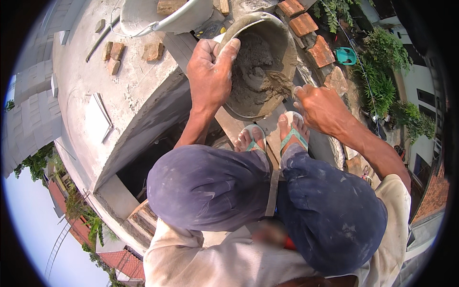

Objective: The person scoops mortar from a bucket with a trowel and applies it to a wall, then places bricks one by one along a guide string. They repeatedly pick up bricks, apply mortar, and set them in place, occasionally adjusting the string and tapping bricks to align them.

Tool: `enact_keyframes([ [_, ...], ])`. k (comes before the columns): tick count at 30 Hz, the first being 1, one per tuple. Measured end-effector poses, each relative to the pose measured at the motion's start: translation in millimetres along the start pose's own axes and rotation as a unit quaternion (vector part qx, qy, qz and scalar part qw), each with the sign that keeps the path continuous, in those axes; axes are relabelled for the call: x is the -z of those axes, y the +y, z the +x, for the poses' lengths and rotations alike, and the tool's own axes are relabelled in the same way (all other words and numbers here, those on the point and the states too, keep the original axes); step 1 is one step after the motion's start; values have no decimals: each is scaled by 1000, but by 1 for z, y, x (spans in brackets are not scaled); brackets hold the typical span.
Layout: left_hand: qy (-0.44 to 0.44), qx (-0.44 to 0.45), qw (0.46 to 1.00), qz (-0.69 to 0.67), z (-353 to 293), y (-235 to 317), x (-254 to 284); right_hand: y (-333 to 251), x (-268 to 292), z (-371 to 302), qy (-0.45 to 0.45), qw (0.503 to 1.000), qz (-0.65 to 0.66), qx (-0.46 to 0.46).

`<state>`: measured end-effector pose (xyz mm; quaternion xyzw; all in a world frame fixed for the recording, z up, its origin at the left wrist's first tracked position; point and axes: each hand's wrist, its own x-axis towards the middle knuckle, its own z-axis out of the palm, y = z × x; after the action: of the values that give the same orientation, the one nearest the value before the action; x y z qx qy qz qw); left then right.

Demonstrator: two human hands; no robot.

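Observation:
A round bucket (287, 50) of wet grey mortar (252, 52) stands tilted in front of my feet, its mouth turned toward me. With the thumb over its far left rim, my left hand (210, 71) is closed on the bucket. My right hand (318, 106) is a fist at the bucket's near right edge. From its fingers a mortar-coated trowel (278, 82) reaches into the mix; the handle is mostly hidden in the fist. My feet, in sandals (294, 136), are on boards right below the bucket.
A white pail (193, 18) with a brick piece in it stands at the far left. Broken bricks (152, 51) lie on the concrete slab (129, 86). More red bricks (321, 50) line the right edge, beyond which the ground drops away. A dark opening (143, 167) gapes left of my knees.

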<state>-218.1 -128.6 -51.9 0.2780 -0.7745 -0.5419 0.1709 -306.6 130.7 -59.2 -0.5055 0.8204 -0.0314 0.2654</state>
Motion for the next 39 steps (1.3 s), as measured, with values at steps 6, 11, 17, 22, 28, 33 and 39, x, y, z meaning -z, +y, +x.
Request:
enact_keyframes([
  [6, -13, -3, 1000, 22, 2, 3, -1, -26, -21, 8, 88, 984, 153, 33],
  [11, 13, -15, 999, 25, 10, 1, 4, -38, -17, 16, 21, 894, 445, -55],
  [17, -6, 11, 1000, 9, 13, -4, 5, -27, -37, -6, 68, 822, 562, -63],
  [22, -45, 27, 996, -71, 25, -7, 18, -13, -78, -33, 206, 799, 565, -14],
  [28, -79, 35, 995, -44, 37, -39, 50, 26, -170, -131, 292, 807, 489, -158],
  [33, -96, -65, 989, 97, 53, -52, 82, 53, -227, -241, 225, 770, 421, -424],
  [39, -127, -96, 981, 114, 64, -60, 82, 74, -294, -334, 234, 783, 148, -556],
])
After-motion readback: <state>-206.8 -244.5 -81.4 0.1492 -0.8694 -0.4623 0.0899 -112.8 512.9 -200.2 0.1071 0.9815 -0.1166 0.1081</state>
